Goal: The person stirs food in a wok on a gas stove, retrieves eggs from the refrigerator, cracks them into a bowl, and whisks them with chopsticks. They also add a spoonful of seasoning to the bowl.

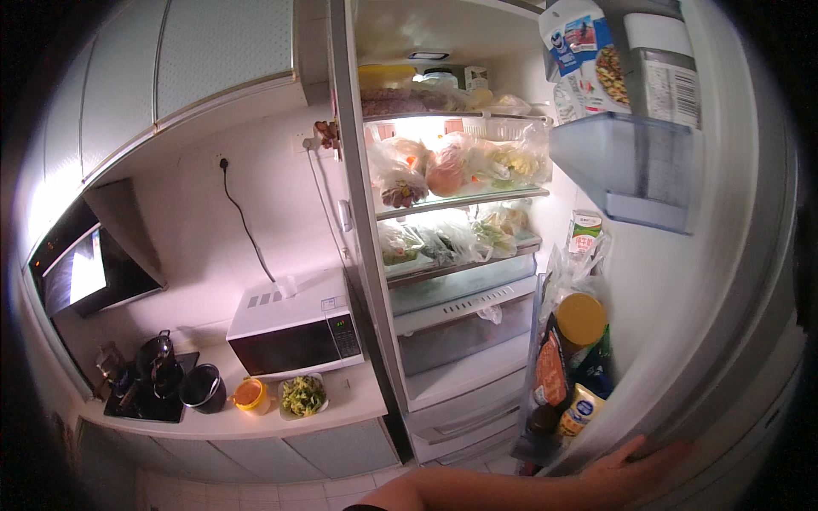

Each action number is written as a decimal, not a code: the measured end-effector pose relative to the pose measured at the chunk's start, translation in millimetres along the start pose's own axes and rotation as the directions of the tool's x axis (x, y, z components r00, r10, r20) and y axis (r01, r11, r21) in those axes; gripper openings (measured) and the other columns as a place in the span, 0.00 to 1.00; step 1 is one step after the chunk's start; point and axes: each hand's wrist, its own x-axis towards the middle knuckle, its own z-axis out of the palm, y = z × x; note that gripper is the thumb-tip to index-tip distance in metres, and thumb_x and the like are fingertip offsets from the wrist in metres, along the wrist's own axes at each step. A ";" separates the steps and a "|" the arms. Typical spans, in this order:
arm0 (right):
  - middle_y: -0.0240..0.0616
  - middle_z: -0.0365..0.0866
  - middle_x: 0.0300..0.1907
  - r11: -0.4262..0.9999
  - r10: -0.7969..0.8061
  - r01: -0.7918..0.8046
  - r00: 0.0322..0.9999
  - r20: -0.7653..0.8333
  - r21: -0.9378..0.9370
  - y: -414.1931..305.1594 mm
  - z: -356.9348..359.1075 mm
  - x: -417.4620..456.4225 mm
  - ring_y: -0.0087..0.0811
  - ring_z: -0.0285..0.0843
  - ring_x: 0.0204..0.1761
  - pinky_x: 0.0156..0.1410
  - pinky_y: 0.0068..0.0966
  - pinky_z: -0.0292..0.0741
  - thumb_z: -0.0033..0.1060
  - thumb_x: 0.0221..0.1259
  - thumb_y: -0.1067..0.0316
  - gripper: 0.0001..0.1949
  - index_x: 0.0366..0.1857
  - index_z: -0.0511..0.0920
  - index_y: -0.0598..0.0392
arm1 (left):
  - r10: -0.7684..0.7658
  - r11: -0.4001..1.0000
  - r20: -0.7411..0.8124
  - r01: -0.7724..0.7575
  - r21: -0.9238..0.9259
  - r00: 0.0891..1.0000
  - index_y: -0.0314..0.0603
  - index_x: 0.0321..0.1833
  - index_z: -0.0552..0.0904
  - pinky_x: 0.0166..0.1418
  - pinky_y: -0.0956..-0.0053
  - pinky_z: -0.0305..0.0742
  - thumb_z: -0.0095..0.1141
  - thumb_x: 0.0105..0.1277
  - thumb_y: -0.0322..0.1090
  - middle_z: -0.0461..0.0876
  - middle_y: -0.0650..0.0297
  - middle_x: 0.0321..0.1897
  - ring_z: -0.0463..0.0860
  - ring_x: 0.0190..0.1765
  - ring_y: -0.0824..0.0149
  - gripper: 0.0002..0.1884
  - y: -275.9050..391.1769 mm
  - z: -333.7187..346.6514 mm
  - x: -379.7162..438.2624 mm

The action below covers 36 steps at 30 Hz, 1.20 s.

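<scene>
The refrigerator door (639,268) stands open on the right with its inner side facing me. My right hand (639,461) is at its lower near edge, thumb raised against the edge; the fingers are blurred and lie towards the outer side. My left hand is out of view. In the lower door bin (532,383) are a jar with a yellow lid (580,319), a milk carton (585,231), an orange-and-black packet (551,370) and a yellow pouch (580,409). Inside the lit refrigerator, bagged produce (450,163) fills the shelves above a closed clear drawer (470,338).
A printed food pouch (585,57) and a white-lidded container (668,76) stand in the upper door bin (652,172). Left, the counter holds a microwave (294,332), green vegetables (303,395), a yellow cup (250,396), a black pot (202,389) and a stove (144,409).
</scene>
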 end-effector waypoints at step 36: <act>0.39 0.73 0.32 0.925 0.380 -0.196 0.479 0.791 -0.326 51.9 196.4 -30.3 0.27 0.70 0.20 0.16 0.20 0.61 0.47 0.53 0.71 0.12 0.43 0.65 0.54 | -0.609 0.686 -0.406 0.710 0.162 0.681 0.50 0.40 0.72 0.63 0.49 0.54 0.56 0.49 0.31 0.59 0.49 0.58 0.60 0.61 0.47 0.15 -228.5 -83.5 -235.0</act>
